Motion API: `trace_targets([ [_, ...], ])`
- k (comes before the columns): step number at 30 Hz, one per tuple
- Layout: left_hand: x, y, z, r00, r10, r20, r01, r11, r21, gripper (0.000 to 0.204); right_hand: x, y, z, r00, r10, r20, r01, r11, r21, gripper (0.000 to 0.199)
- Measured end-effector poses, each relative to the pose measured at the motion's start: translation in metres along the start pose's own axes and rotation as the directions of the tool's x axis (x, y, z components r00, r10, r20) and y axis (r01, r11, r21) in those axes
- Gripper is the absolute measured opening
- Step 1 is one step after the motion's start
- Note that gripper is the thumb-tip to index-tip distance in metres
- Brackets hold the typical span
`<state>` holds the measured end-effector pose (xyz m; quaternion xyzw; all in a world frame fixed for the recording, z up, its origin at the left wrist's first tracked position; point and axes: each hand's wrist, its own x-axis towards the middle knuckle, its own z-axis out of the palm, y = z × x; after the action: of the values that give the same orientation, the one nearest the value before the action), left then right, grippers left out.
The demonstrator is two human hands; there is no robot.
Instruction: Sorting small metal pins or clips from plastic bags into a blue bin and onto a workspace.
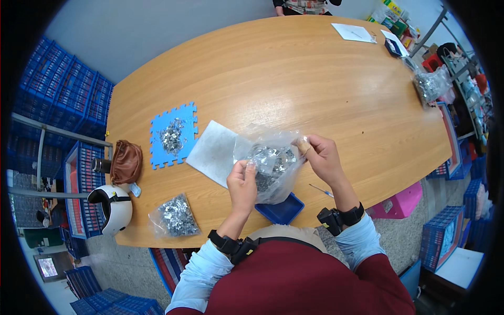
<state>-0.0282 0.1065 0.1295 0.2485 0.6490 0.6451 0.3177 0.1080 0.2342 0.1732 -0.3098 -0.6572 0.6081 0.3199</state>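
Note:
A clear plastic bag [270, 170] filled with small silvery metal pieces is held up between my two hands. My left hand [242, 188] pinches its near left edge, thumb on top. On the upper right edge, my right hand [321, 156] grips the plastic between thumb and fingers. Partly beneath the bag lies a white sheet-like pad [210, 155]. A dark blue tray [281, 210] sits under the bag's near side, close to my body. Farther left, a blue foam mat [189, 116] with jigsaw edges carries a pile of small metal pieces [172, 137].
On the table's left are a second bag of metal pieces [178, 216], a white helmet [116, 210] and a brown pouch [126, 161]. A thin pen-like tool [321, 190] lies near my right wrist. Another filled bag [431, 86] rests at the right edge. A person [304, 6] is across the table.

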Motion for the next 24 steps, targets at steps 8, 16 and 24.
trace_targets([
  [8,-0.006,0.0,-0.018,0.997,0.0,-0.071,-0.006,0.997,-0.079,0.011,0.01,-0.02,0.005,0.996,-0.012,0.091,0.05,0.905,-0.422,0.026],
  [16,-0.013,0.009,-0.011,1.0,-0.018,0.009,0.019,0.995,-0.095,0.013,0.056,0.015,0.047,0.9,0.102,0.424,0.372,0.328,-0.869,0.018],
  [24,-0.005,0.011,-0.002,0.998,-0.029,0.051,0.035,0.992,-0.122,0.013,0.031,-0.028,0.056,0.895,-0.179,0.409,0.321,0.895,-0.309,0.01],
])
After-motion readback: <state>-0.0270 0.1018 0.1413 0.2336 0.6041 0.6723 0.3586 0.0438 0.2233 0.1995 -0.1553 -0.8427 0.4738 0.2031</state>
